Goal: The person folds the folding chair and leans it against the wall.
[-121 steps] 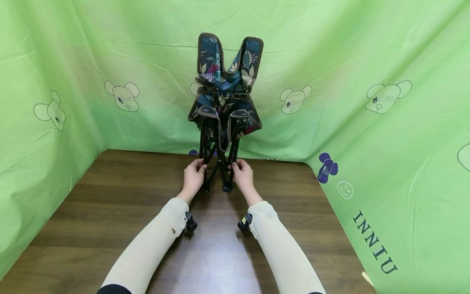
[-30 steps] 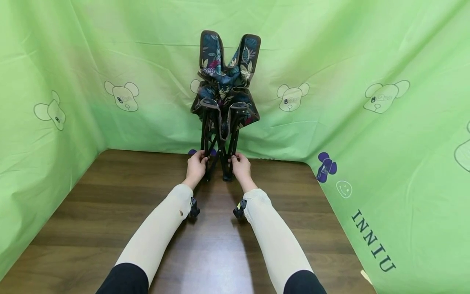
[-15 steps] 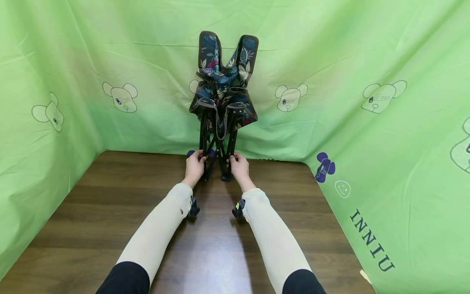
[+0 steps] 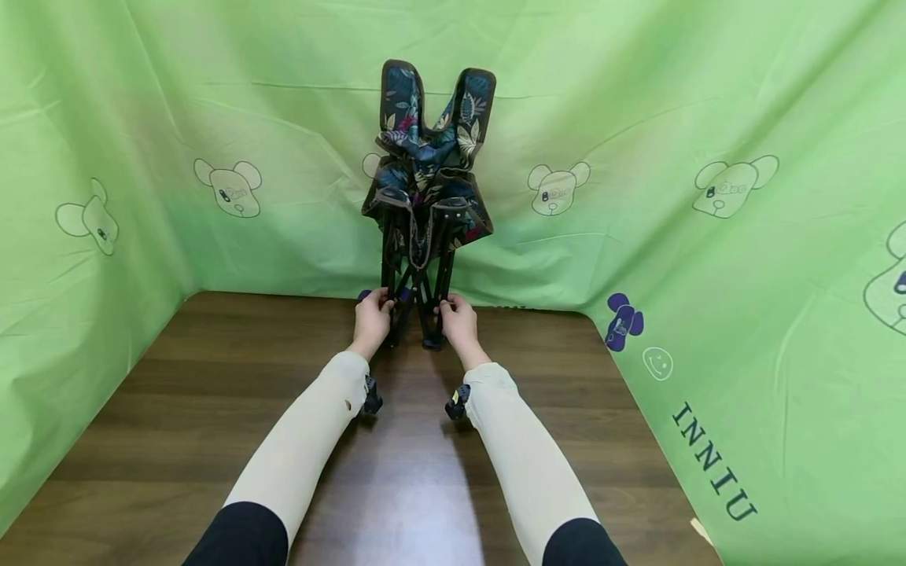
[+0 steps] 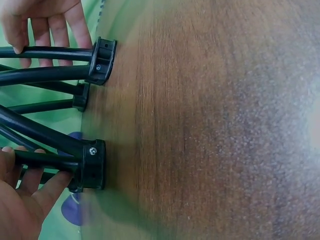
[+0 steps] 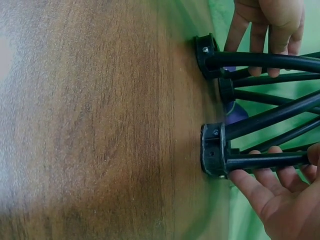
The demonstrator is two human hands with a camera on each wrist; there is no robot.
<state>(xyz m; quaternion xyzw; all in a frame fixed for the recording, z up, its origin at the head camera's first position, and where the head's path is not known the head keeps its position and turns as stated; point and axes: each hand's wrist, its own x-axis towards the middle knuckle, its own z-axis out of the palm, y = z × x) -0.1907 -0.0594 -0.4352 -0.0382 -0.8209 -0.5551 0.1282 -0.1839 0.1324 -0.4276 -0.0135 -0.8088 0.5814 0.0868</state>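
Note:
A folding chair (image 4: 425,149), folded up, stands near the table's back edge. Its dark floral fabric is bunched above crossed black legs. My left hand (image 4: 371,321) grips a leg on the left side low down. On the opposite side my right hand (image 4: 458,322) holds another leg at about the same height. In the left wrist view, the fingers of the left hand (image 5: 22,205) wrap a black tube just above its plastic foot (image 5: 93,164). Thumb and fingers of the right hand (image 6: 290,205) pinch a tube beside a foot (image 6: 214,150) in the right wrist view.
The brown wood-grain table (image 4: 212,440) spreads out in front of the chair. A green cloth (image 4: 672,94) printed with bear faces hangs closely behind it and along both sides. Small black cameras sit on both wrists.
Over the last few seconds both hands and the folded chair have shifted a little farther back, toward the cloth. In the last half second the grip looks the same.

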